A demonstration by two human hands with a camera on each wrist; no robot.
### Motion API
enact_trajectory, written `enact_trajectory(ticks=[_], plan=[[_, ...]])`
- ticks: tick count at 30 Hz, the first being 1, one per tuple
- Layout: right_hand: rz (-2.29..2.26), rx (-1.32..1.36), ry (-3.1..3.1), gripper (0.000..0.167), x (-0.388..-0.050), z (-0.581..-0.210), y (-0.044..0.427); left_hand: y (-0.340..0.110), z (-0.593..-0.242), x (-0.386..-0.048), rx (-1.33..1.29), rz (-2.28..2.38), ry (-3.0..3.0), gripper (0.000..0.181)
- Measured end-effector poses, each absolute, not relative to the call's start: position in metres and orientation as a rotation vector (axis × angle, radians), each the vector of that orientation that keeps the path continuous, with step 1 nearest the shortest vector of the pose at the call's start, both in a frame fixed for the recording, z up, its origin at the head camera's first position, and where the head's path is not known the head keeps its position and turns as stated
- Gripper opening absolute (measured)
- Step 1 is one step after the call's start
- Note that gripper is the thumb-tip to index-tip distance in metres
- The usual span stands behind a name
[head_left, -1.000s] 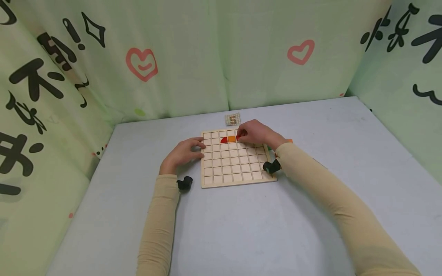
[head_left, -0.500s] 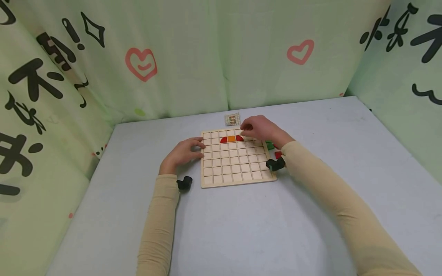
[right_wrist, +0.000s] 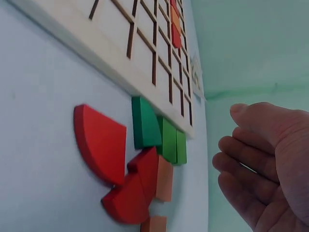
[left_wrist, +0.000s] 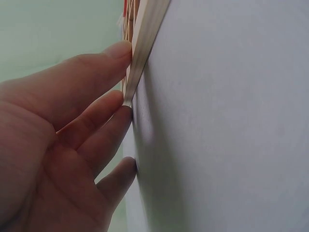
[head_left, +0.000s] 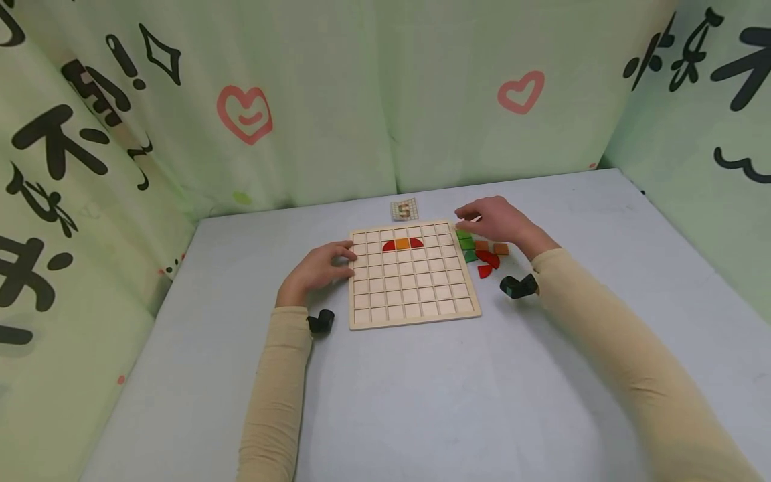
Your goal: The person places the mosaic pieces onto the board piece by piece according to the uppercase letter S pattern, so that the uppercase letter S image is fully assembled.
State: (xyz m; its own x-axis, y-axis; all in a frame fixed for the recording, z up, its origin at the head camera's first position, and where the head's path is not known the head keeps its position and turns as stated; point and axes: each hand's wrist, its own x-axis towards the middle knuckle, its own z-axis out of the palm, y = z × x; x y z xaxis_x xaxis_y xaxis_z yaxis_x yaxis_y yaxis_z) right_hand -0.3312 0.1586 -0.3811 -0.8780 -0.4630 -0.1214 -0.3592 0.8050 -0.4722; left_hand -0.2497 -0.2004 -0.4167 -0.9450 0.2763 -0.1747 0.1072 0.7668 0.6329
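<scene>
A wooden grid board [head_left: 394,281] lies flat on the table. Near its far side, an orange square [head_left: 402,244] sits in a cell between two red quarter-round pieces [head_left: 389,246]. My left hand [head_left: 318,269] rests at the board's left edge; its thumb and fingertips touch the rim. Above the board's far right corner hovers my right hand [head_left: 496,219], fingers relaxed and holding nothing. Beneath and beside it are loose pieces: red quarter-rounds [right_wrist: 100,142], a dark green piece [right_wrist: 146,123], light green blocks [right_wrist: 169,140] and orange blocks [right_wrist: 164,179].
Behind the board lies a small patterned card [head_left: 404,209]. The table [head_left: 385,402] has a pale cloth cover. A light green printed curtain [head_left: 325,100] hangs along the back and both sides. Each wrist wears a small black camera [head_left: 321,322].
My right hand has let go of the right red quarter-round in the board and moved right, over the loose pieces, which now show more. The left hand stays at the rim.
</scene>
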Motion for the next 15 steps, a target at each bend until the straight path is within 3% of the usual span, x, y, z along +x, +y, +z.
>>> enact_trajectory(ticks=[15], plan=[[-0.598, -0.635, 2.752, 0.04, -0.339, -0.406, 0.17, -0.2, -0.417, -0.249, 0.281, 0.946, 2.704, 0.033]])
